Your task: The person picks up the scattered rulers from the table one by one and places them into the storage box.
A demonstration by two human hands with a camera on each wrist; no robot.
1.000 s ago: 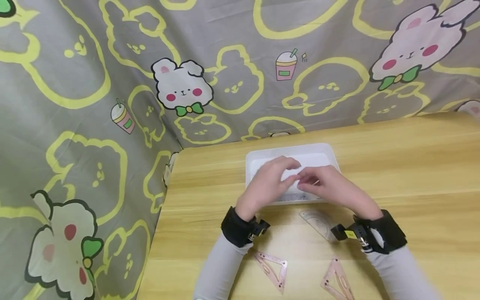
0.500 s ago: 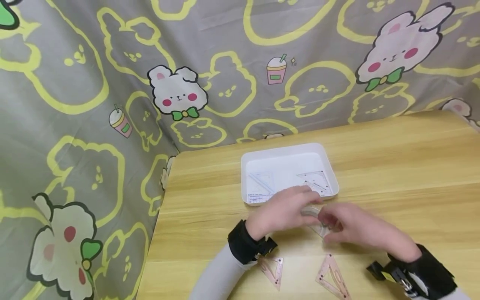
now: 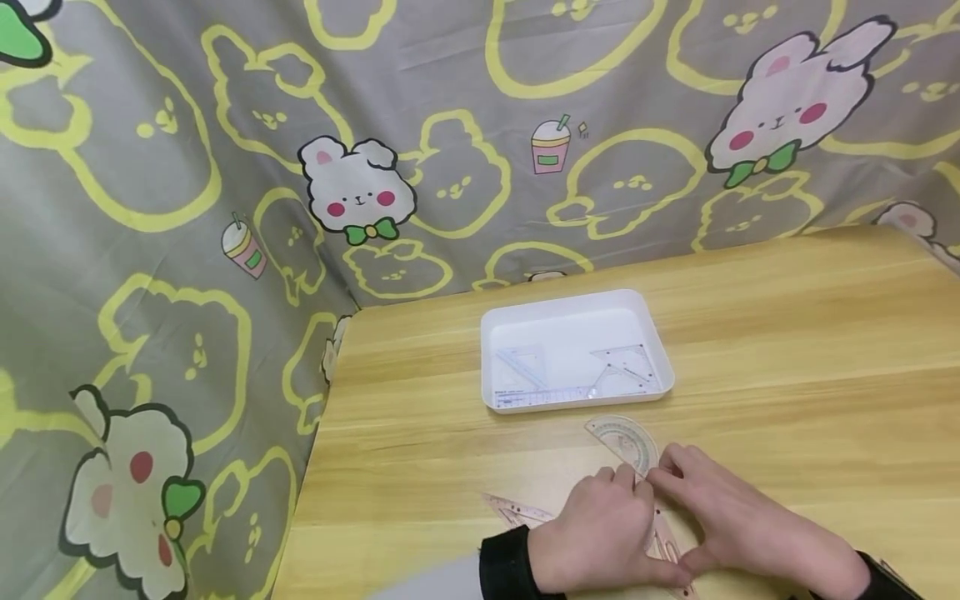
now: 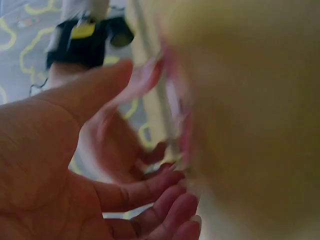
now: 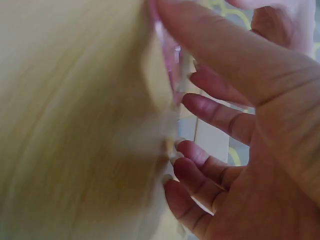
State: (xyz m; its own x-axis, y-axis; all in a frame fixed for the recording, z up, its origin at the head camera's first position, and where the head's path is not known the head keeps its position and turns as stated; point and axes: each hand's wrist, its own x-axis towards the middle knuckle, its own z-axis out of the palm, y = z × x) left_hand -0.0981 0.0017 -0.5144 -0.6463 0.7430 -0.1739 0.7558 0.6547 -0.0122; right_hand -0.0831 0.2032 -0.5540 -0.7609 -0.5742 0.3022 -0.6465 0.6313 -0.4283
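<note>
A pink set square point(image 3: 666, 542) lies on the table under both hands, largely covered by them. My left hand point(image 3: 600, 529) touches it from the left and my right hand point(image 3: 735, 517) from the right. In the right wrist view, thumb and forefinger reach the two ends of the pink set square point(image 5: 170, 60), with the other fingertips on the table. The left wrist view, blurred, has the left hand's fingers stretched along the tabletop beside it. Just beyond the hands lies a clear protractor point(image 3: 628, 442). Another pink set square point(image 3: 517, 510) pokes out beside the left hand.
A white tray point(image 3: 570, 312) stands behind the protractor. Inside it are a clear ruler point(image 3: 536, 397), a bluish clear set square point(image 3: 523, 362) and a clear set square with dark markings point(image 3: 633, 367). A patterned curtain point(image 3: 450, 192) borders the wooden table at the back and left.
Both hands have come from over the tray, past the protractor, nearer to the body and onto the right-hand pink set square. The tray's contents have come into view.
</note>
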